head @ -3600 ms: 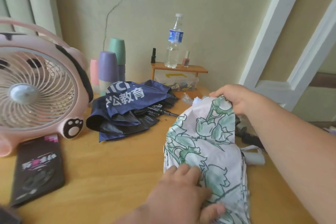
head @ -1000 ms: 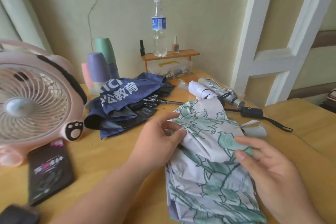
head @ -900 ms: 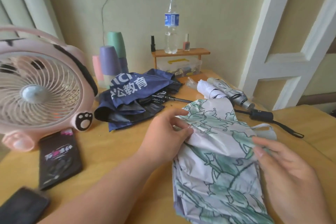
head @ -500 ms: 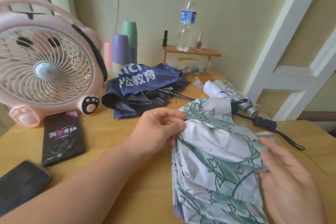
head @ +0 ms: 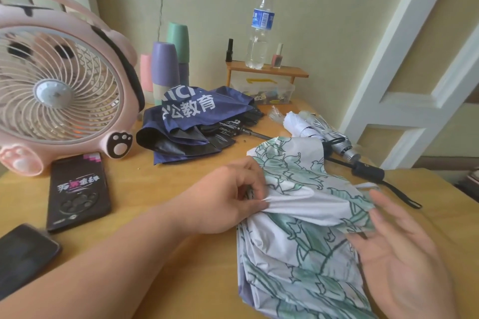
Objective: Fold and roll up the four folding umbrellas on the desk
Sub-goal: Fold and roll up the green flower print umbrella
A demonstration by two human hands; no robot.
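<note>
A white umbrella with green flower print (head: pixel 298 238) lies loose on the wooden desk (head: pixel 166 189) in front of me. My left hand (head: pixel 228 197) pinches a fold of its canopy at the left edge. My right hand (head: pixel 399 254) lies against the canopy's right side, palm up with fingers straight. A navy umbrella with white lettering (head: pixel 191 122) lies unrolled behind. Further right sit a rolled white umbrella (head: pixel 298 124) and a rolled silver umbrella (head: pixel 329 134) with a black handle and strap (head: pixel 368 171).
A pink fan (head: pixel 57 85) stands at the left, with a black case (head: pixel 77 189) and a phone (head: pixel 23 254) before it. Stacked cups (head: pixel 168 67), a small shelf (head: pixel 267 72) with a water bottle (head: pixel 260 28) and a clear box (head: pixel 261 90) line the wall.
My left hand kept its pinch on the canopy fold. My right hand turned palm up with fingers spread at the canopy's right edge. The camera swung slightly.
</note>
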